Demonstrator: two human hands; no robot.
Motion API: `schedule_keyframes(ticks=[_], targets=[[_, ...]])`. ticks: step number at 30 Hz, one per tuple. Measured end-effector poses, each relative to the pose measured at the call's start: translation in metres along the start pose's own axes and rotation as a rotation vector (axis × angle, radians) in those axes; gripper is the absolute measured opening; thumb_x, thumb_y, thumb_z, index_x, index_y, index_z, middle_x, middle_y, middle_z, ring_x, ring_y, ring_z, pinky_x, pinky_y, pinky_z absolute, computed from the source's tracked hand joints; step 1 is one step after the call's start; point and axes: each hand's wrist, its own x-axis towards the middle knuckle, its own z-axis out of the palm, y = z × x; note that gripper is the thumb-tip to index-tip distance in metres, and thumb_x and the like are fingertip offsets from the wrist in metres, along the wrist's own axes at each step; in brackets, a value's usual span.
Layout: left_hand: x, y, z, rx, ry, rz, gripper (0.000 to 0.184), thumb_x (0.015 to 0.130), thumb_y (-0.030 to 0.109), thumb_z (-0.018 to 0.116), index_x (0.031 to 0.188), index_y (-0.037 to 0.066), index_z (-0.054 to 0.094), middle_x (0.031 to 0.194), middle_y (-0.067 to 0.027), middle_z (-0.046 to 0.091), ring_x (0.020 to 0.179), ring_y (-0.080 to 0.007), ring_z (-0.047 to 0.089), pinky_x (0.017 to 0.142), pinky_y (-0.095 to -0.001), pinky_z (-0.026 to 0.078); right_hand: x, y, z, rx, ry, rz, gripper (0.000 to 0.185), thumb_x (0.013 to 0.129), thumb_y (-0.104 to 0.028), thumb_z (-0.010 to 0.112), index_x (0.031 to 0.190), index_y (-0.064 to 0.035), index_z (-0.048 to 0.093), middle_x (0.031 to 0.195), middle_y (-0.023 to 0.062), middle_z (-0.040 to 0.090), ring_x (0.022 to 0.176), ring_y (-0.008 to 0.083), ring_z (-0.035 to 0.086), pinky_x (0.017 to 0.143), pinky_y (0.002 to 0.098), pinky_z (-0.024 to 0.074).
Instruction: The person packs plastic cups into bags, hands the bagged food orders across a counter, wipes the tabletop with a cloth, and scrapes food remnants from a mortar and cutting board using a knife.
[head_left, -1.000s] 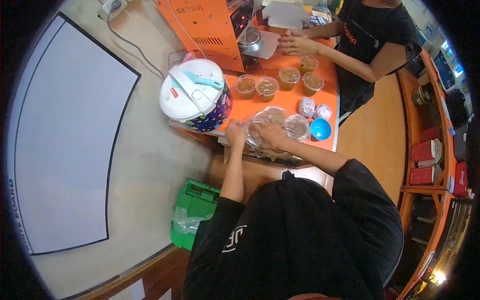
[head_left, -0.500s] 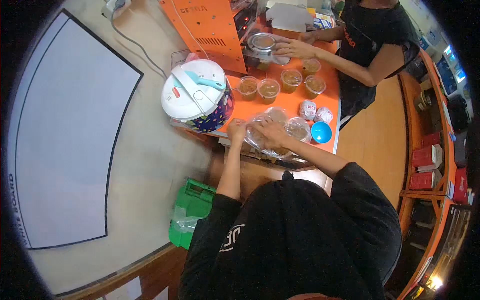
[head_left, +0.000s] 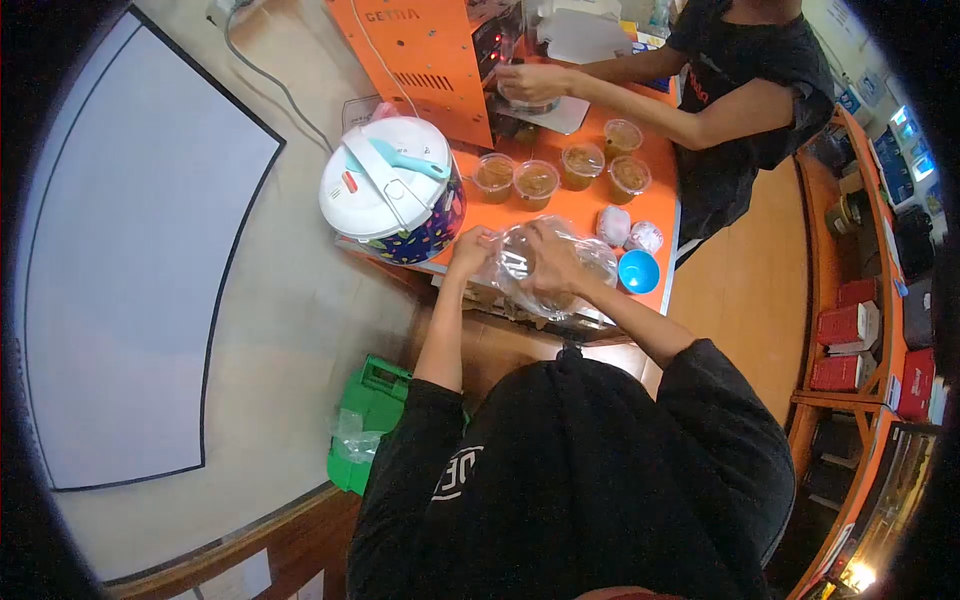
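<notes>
A clear plastic bag point(head_left: 515, 265) lies crinkled at the near edge of the orange table, with round shapes like lidded cups showing through it. At its left edge, my left hand point(head_left: 472, 252) is closed on the plastic. My right hand point(head_left: 555, 265) bends over the middle of the bag, its fingers gripping the film; what lies beneath the palm is hidden. Right of the bag stands a blue bowl point(head_left: 638, 271), beside two round white wrapped packets point(head_left: 613, 226). Several clear cups of brown food point(head_left: 537, 181) with shiny tops stand behind the bag.
A white-lidded pot point(head_left: 385, 180) with a light-blue paddle on top stands at left. Across the table, a co-worker's hands point(head_left: 535, 82) work at an orange machine point(head_left: 425, 75). A green crate point(head_left: 365, 415) sits low at left; shelves point(head_left: 845, 330) line the right.
My right hand has turned more upright over the bag, and the plastic has puffed and shifted. My left hand still grips its edge. The co-worker's hands have moved a cup into the machine.
</notes>
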Motion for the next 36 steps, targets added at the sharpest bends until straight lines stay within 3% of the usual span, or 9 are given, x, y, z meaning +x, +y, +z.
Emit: schedule_keyframes(ticks=[7,9,13,23,27,29,32,35,36], targets=[[-0.004,0.001,0.012,-0.146,0.189,-0.033,0.015,0.068,0.002,0.054,0.083,0.002,0.058,0.072,-0.0068,0.061,0.064,-0.0136,0.057,0.056,-0.0272,0.044,0.019,-0.019,-0.055,0.157,0.101,0.015,0.079,0.050,-0.033,0.071,0.117,-0.0080,0.037,0.114,0.0151,0.042,0.102,0.0332,0.046,0.081,0.0443,0.0416],[-0.005,-0.001,0.014,-0.095,0.230,0.021,0.015,0.067,0.002,0.055,0.082,0.002,0.058,0.073,-0.0074,0.061,0.065,-0.0149,0.057,0.058,-0.0278,0.045,0.027,-0.014,-0.089,0.284,0.177,0.085,0.075,0.045,-0.022,0.071,0.113,-0.0077,0.042,0.110,0.0164,0.044,0.106,0.0330,0.042,0.091,0.0397,0.0353],[-0.025,0.023,0.012,-0.083,0.296,0.065,0.022,0.065,0.005,0.058,0.087,0.002,0.056,0.076,-0.0084,0.059,0.071,-0.0186,0.057,0.064,-0.0290,0.044,0.039,0.038,-0.107,0.048,0.179,0.139,0.079,0.048,-0.023,0.070,0.118,-0.0072,0.038,0.111,0.0183,0.042,0.105,0.0342,0.042,0.088,0.0408,0.0376],[-0.059,0.058,0.012,0.235,0.453,0.229,0.032,0.066,0.010,0.063,0.095,0.004,0.052,0.094,-0.0123,0.050,0.092,-0.0226,0.050,0.072,-0.0340,0.043,0.037,0.135,-0.014,-0.074,0.108,0.321,0.085,0.055,-0.031,0.071,0.125,-0.0050,0.029,0.119,0.0232,0.036,0.110,0.0410,0.036,0.090,0.0457,0.0349],[-0.072,0.086,0.011,-0.055,0.261,0.011,0.030,0.069,0.009,0.061,0.096,0.002,0.052,0.098,-0.0125,0.048,0.093,-0.0238,0.047,0.079,-0.0327,0.039,0.036,0.143,-0.010,0.027,-0.003,0.389,0.090,0.056,-0.030,0.073,0.128,-0.0046,0.026,0.123,0.0234,0.033,0.114,0.0393,0.034,0.093,0.0440,0.0329],[-0.085,0.102,0.022,0.266,0.644,0.427,0.027,0.070,0.010,0.060,0.095,0.003,0.052,0.097,-0.0137,0.048,0.092,-0.0280,0.047,0.080,-0.0355,0.038,0.027,0.152,-0.010,-0.004,0.054,0.319,0.088,0.057,-0.030,0.073,0.128,-0.0050,0.026,0.125,0.0229,0.032,0.113,0.0398,0.034,0.093,0.0438,0.0329],[-0.108,0.110,0.052,0.449,0.506,0.669,0.029,0.069,0.012,0.060,0.096,0.003,0.051,0.098,-0.0140,0.047,0.092,-0.0309,0.045,0.083,-0.0380,0.036,0.018,0.143,-0.032,-0.001,0.216,0.168,0.076,0.063,-0.027,0.069,0.126,-0.0058,0.031,0.123,0.0217,0.036,0.108,0.0400,0.039,0.092,0.0436,0.0334],[-0.109,0.107,0.089,0.537,0.124,0.437,0.040,0.068,0.015,0.062,0.104,0.004,0.048,0.107,-0.0163,0.042,0.099,-0.0342,0.040,0.087,-0.0418,0.033,0.018,0.153,-0.042,0.069,0.378,0.203,0.061,0.067,-0.023,0.066,0.120,-0.0056,0.041,0.119,0.0192,0.041,0.106,0.0382,0.042,0.090,0.0444,0.0344],[-0.109,0.102,0.098,0.536,0.120,0.436,0.040,0.068,0.015,0.062,0.104,0.004,0.048,0.107,-0.0163,0.042,0.099,-0.0342,0.040,0.087,-0.0418,0.033,0.025,0.165,-0.039,-0.028,0.203,0.165,0.058,0.067,-0.022,0.064,0.118,-0.0078,0.042,0.117,0.0187,0.042,0.104,0.0371,0.043,0.087,0.0452,0.0360]])
